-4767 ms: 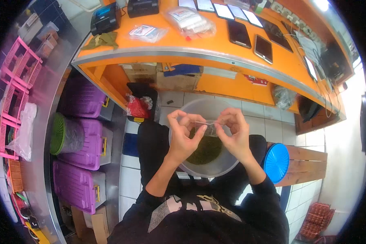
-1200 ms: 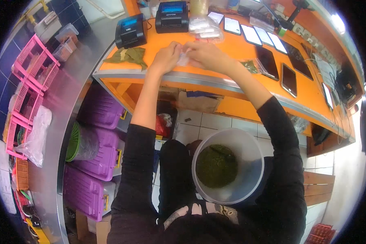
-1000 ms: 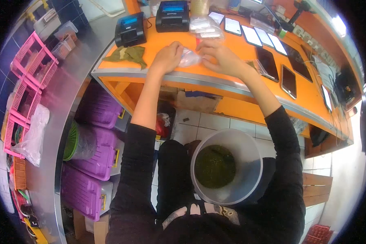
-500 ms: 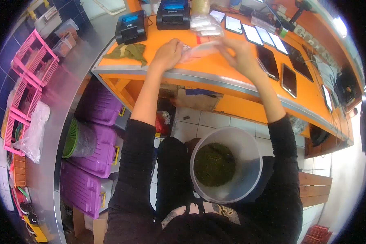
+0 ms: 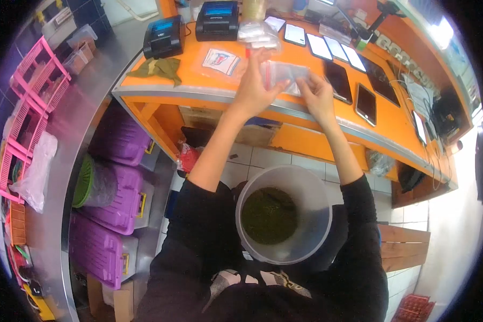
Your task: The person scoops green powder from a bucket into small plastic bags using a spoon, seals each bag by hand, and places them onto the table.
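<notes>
A clear zip bag with a red strip [image 5: 291, 75] is at the front of the orange table, between my hands. My right hand [image 5: 317, 96] pinches its right side. My left hand [image 5: 256, 86] is at its left edge, thumb and fingers spread apart, the thumb near the plastic. Left of that hand lies a printed plastic packet [image 5: 220, 62]. Below, a translucent bucket [image 5: 315, 214] stands between the legs, with dark green stuff [image 5: 269, 216] in its bottom.
Two black printers [image 5: 217, 21] and a green cloth [image 5: 156, 70] stand or lie on the table's left. Several phones [image 5: 366, 104] spread over its right half. Purple-lidded boxes [image 5: 121, 198] sit under the steel counter [image 5: 86, 129] at left. Pink racks [image 5: 40, 80] stand on the counter.
My left hand has moved right, off the printed packet, to the clear bag's left edge. The bag, lifted and blurred before, now appears flatter between the hands. The view has shifted slightly.
</notes>
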Demonstrator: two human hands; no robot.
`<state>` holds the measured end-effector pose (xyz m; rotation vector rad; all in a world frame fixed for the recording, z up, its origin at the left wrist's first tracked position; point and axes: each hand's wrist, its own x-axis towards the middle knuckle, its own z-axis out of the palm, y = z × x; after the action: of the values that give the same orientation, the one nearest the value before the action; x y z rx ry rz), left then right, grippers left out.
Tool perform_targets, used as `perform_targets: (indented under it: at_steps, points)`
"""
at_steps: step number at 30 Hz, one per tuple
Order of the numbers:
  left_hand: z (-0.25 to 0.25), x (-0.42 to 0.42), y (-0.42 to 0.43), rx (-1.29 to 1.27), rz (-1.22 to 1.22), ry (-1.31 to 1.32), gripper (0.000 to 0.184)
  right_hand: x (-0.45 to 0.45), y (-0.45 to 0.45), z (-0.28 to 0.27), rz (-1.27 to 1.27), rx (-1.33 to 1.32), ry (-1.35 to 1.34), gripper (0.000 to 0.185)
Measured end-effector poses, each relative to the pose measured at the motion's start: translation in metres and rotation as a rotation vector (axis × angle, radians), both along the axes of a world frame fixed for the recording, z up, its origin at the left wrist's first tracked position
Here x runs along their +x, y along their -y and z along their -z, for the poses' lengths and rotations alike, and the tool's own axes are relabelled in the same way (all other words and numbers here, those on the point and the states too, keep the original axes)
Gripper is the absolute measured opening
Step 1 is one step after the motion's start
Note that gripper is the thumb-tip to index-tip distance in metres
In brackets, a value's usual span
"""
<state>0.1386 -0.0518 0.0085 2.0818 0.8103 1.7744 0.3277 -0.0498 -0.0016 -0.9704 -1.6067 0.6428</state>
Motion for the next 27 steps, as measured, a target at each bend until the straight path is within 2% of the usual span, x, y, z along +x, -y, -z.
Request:
perform_targets:
  at_steps: [2,5,7,9,12,13,15,19,22,23,24,25,27]
  points:
    - [0.004,0.003,-0.004,-0.050,-0.030,-0.038,0.060,0.003,0.007,-0.005,-0.039,-0.034,0.013,0.031]
    - [0.006,0.003,-0.012,-0.088,-0.016,0.116,0.057,0.003,0.002,-0.003,-0.070,-0.008,-0.015,0.030]
    - [-0.004,-0.002,-0.003,-0.145,-0.037,-0.052,0.055,0.000,0.000,-0.004,-0.069,0.044,-0.049,0.029]
    - [-0.008,-0.003,-0.003,-0.128,-0.015,-0.085,0.052,-0.003,0.000,-0.011,-0.081,0.089,0.048,0.030]
    - [-0.002,-0.001,-0.008,-0.032,0.002,-0.109,0.045,-0.009,0.009,-0.020,-0.130,0.019,0.005,0.035]
    - [0.002,0.000,-0.010,0.049,-0.012,-0.101,0.042,-0.012,0.009,-0.020,-0.124,0.018,0.005,0.035]
    - [0.006,0.001,-0.014,0.011,-0.010,-0.111,0.041,-0.016,0.006,-0.020,-0.024,0.095,0.014,0.036]
    - [0.001,0.004,-0.011,-0.028,-0.037,-0.109,0.035,-0.015,-0.003,-0.024,0.049,0.023,0.134,0.033]
    - [-0.020,0.004,0.016,-0.143,-0.087,-0.104,0.032,-0.013,0.012,-0.035,0.047,-0.077,0.037,0.022]
    - [-0.026,0.005,0.031,-0.140,-0.084,-0.106,0.032,-0.010,0.023,-0.036,-0.034,-0.092,-0.072,0.019]
    - [-0.030,0.008,0.048,-0.211,-0.009,0.013,0.031,-0.007,0.035,-0.033,-0.113,-0.107,-0.180,0.015]
    - [-0.028,0.012,0.064,-0.282,0.069,0.131,0.030,-0.006,0.049,-0.028,-0.107,-0.106,-0.183,0.015]
    - [-0.016,0.021,0.093,-0.332,0.062,0.119,0.029,-0.007,0.083,-0.013,-0.100,-0.176,-0.280,0.025]
